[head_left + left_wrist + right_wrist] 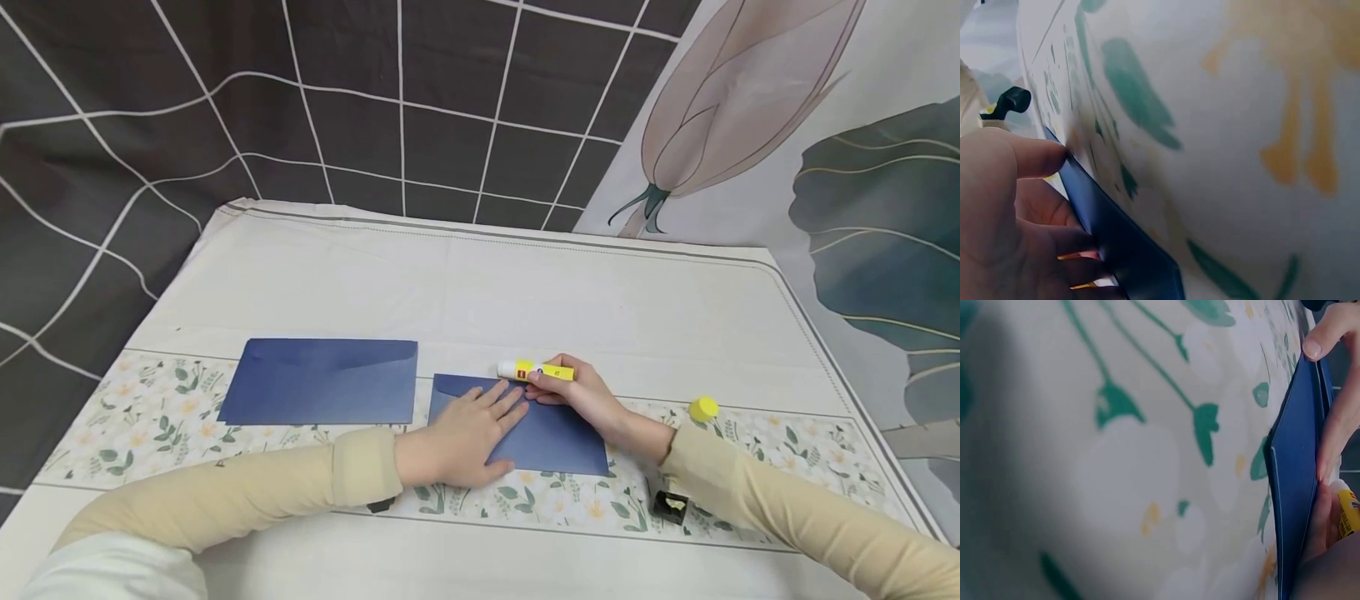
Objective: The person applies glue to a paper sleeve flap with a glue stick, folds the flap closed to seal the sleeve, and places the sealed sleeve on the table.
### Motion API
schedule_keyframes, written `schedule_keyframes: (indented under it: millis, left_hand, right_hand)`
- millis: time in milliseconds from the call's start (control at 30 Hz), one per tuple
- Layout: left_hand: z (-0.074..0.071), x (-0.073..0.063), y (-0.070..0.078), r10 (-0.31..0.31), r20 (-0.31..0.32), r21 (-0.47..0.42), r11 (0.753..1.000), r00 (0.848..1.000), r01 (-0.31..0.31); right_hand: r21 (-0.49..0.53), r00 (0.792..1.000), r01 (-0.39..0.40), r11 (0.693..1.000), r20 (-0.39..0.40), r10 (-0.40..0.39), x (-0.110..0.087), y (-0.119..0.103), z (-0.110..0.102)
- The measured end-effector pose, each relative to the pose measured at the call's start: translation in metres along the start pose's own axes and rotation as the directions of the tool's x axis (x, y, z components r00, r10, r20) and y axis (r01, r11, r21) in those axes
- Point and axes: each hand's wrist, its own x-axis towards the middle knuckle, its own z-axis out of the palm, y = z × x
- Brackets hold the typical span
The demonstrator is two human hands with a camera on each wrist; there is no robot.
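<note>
A dark blue envelope (562, 442) lies on the floral band of the tablecloth, its flap edge along the far side. My left hand (471, 437) rests on it with straight, spread fingers; in the left wrist view the thumb (1038, 156) reaches the envelope's edge. Between the thumb and fingers of my right hand (592, 402) is a yellow and white glue stick (521, 369), lying nearly level at the envelope's far edge. Part of the glue stick (1349, 509) also shows in the right wrist view. Its tip against the paper cannot be made out.
To the left lies another dark blue envelope or small stack (322, 383). A yellow cap (703, 408) stands on the cloth beyond my right forearm. A black wrist camera (670, 506) sits below the right sleeve. Dark gridded fabric (450, 150) hangs behind the table.
</note>
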Motion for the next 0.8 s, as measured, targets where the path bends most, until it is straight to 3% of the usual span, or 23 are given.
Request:
schedule_keyframes:
  millis: [200, 367, 567, 800]
  left_hand:
    - [0.001, -0.001, 0.002, -0.001, 0.030, 0.004, 1.000, 1.000, 0.001]
    - [0.003, -0.004, -0.004, 0.031, 0.054, -0.120, 0.992, 0.998, -0.025]
    - [0.000, -0.010, -0.015, 0.088, 0.069, -0.256, 0.964, 0.994, -0.068]
    - [0.000, -0.021, -0.025, 0.027, 0.062, -0.279, 0.960, 0.998, -0.008]
  right_hand:
    - [-0.015, 1.000, 0.009, 1.000, -0.005, -0.010, 0.001, 0.002, 0.000]
    - [-0.013, 1.000, -0.005, 1.000, 0.001, 0.005, 0.000, 0.003, -0.001]
    - [-0.015, 0.999, -0.030, 0.999, 0.015, 0.030, -0.002, 0.001, -0.003]
    - [-0.011, 0.997, -0.056, 0.998, 0.047, 0.057, -0.002, -0.002, -0.007]
